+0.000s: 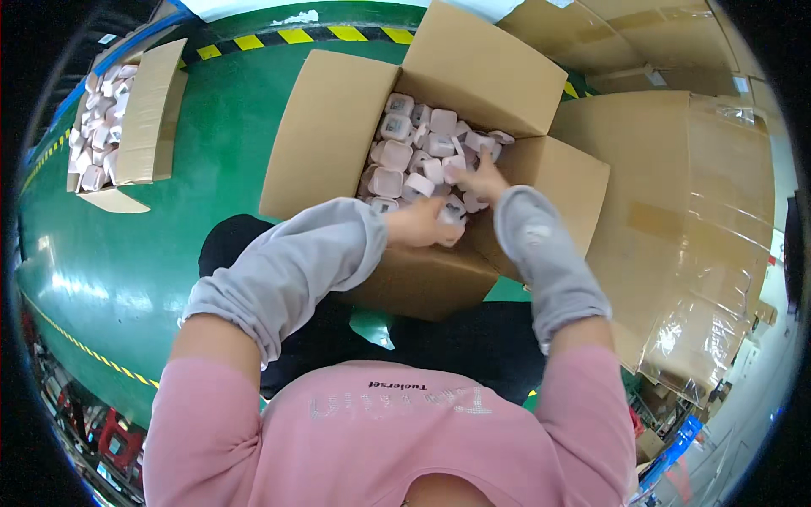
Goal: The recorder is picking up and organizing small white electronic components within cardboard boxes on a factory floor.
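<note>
1. The person's left hand (414, 225) pinches a small case (452, 230) at its fingertips; the case looks pale and whitish, somewhat blurred.
2. The right hand (481, 180), just beyond and to the right of the left hand, has thumb and fingers spread among the cases (394, 155); whether it grips one, one cannot tell.
3. Those cases lie in a loose heap beneath and left of the right hand, inside an open cardboard box (331, 135). They are squarish with rounded corners, pinkish white, tilted at various angles; some show darker centres.
4. Well left of both hands, a second cardboard box (148, 118) holds similar pale pieces (100, 135).
</note>
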Demonstrator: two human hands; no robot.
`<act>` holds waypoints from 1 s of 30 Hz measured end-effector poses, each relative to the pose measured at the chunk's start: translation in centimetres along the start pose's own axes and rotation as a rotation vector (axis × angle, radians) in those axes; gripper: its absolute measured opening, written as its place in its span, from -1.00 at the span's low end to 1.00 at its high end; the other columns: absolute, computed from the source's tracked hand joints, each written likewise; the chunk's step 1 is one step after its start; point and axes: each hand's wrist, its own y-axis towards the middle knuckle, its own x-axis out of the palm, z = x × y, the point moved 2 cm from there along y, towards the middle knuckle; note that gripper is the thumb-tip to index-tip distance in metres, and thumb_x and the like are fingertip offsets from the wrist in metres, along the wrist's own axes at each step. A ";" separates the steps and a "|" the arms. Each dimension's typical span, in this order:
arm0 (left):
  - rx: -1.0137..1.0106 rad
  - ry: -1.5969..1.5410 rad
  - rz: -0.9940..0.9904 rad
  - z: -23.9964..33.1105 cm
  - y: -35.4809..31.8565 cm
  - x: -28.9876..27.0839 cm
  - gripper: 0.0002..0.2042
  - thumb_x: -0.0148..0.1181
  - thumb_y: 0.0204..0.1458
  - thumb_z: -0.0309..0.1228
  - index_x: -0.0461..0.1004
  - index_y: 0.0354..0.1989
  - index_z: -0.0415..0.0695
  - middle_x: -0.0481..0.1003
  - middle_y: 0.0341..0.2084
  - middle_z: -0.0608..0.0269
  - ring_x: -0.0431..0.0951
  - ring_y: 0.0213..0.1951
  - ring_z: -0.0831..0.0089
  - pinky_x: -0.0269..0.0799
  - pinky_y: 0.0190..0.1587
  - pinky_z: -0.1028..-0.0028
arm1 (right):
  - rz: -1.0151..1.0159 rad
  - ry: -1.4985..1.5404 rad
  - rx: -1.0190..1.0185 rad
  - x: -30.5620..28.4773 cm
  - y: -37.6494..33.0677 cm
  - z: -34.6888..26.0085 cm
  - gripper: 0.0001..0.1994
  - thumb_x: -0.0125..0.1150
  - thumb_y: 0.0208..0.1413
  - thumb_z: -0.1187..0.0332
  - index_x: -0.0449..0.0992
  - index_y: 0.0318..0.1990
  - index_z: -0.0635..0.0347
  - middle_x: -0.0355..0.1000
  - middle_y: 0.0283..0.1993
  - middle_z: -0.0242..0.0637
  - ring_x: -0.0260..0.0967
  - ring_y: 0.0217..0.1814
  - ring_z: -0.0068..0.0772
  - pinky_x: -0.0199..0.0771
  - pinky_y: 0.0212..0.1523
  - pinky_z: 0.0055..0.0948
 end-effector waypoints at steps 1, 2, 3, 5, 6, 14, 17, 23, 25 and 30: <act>-0.006 0.229 0.037 2.6 -0.5 -0.3 -0.43 0.06 -0.03 -0.04 0.31 0.00 -0.31 0.39 -0.13 -0.19 0.40 -0.02 0.06 0.29 0.03 0.29 | 0.120 0.008 -0.105 0.4 0.9 2.4 -0.02 0.39 -0.26 0.07 -0.11 0.25 0.26 0.05 0.24 0.01 0.09 0.23 -0.09 0.29 0.06 -0.22; 0.018 0.237 0.025 4.2 -0.5 -1.2 -0.43 0.06 -0.03 -0.04 0.31 0.00 -0.31 0.39 -0.13 -0.19 0.40 -0.02 0.06 0.29 0.03 0.29 | 0.234 0.010 -0.224 0.6 1.6 4.4 -0.05 0.41 -0.27 0.11 -0.07 0.24 0.27 0.13 0.20 0.00 0.16 0.19 -0.11 0.30 0.05 -0.27; 0.021 0.385 0.005 4.2 -1.3 -2.4 -0.48 0.06 -0.04 -0.05 0.36 -0.07 -0.29 0.42 -0.18 -0.17 0.43 -0.09 0.04 0.33 -0.02 0.26 | 0.215 0.016 -0.234 1.0 1.3 3.2 -0.05 0.41 -0.27 0.11 -0.07 0.24 0.27 0.13 0.20 0.00 0.16 0.19 -0.11 0.30 0.05 -0.27; -0.033 0.600 0.004 2.3 -2.6 -3.9 -0.58 0.03 -0.06 -0.06 0.46 -0.26 -0.21 0.46 -0.29 -0.10 0.48 -0.23 -0.01 0.40 -0.16 0.17 | 0.134 -0.156 -0.106 0.9 -1.3 -0.8 -0.11 0.38 -0.34 0.19 0.06 0.20 0.31 0.31 0.03 0.11 0.30 0.08 -0.07 0.28 0.08 -0.31; -0.027 0.598 0.001 2.1 -2.6 -4.2 -0.58 0.03 -0.06 -0.06 0.46 -0.26 -0.21 0.46 -0.29 -0.10 0.48 -0.23 -0.01 0.40 -0.16 0.17 | 0.159 -0.287 -0.160 -0.4 -2.3 -1.0 -0.31 0.30 -0.27 0.27 0.22 0.11 0.24 0.39 -0.07 0.05 0.38 -0.02 -0.12 0.34 0.00 -0.29; -0.171 0.652 -0.174 1.6 -1.4 -6.9 -0.56 0.02 -0.07 -0.05 0.48 -0.28 -0.23 0.49 -0.32 -0.09 0.49 -0.21 0.04 0.38 -0.14 0.20 | 1.319 -0.498 -0.275 -26.0 -25.3 -5.8 -0.74 0.14 0.03 0.33 0.45 -0.15 0.28 0.48 -0.19 -0.21 0.42 -0.15 -0.38 0.38 -0.13 -0.40; -0.084 0.593 -0.008 1.1 -0.7 -8.7 -0.62 -0.01 -0.05 -0.14 0.48 -0.27 -0.22 0.50 -0.31 -0.07 0.49 -0.22 0.04 0.38 -0.14 0.20 | 1.843 -0.598 -0.692 -38.6 -36.9 -2.3 -0.78 0.12 0.08 0.36 0.49 -0.32 0.43 0.50 -0.37 -0.13 0.46 -0.37 -0.40 0.47 -0.34 -0.52; 0.052 0.194 0.468 1.0 0.7 -12.8 -0.65 0.05 -0.04 -0.18 0.46 -0.19 -0.18 0.51 -0.35 -0.06 0.51 -0.26 0.09 0.40 -0.18 0.27 | 1.974 -1.124 0.217 -51.9 -47.0 6.5 -0.39 0.14 -0.06 -0.10 0.45 -0.15 0.38 0.48 -0.27 -0.04 0.45 -0.21 -0.06 0.43 -0.14 -0.21; 0.117 0.010 0.593 1.2 1.0 -13.7 -0.65 0.09 -0.05 -0.23 0.44 -0.15 -0.20 0.52 -0.37 0.02 0.53 -0.29 0.22 0.42 -0.21 0.38 | 1.962 -1.309 0.371 -51.0 -45.4 7.9 -0.35 0.21 -0.09 -0.05 0.35 0.02 0.34 0.40 -0.07 -0.02 0.37 -0.05 -0.05 0.42 -0.08 -0.23; 0.051 -0.159 0.602 1.7 1.2 -14.1 -0.65 0.11 -0.01 -0.25 0.42 -0.11 -0.22 0.50 -0.33 0.18 0.49 -0.31 0.43 0.40 -0.26 0.49 | 1.149 -0.078 -0.420 -24.9 -22.9 -0.2 -0.53 0.25 -0.08 0.26 0.33 -0.01 0.26 0.34 -0.01 -0.17 0.31 -0.02 -0.36 0.40 -0.09 -0.40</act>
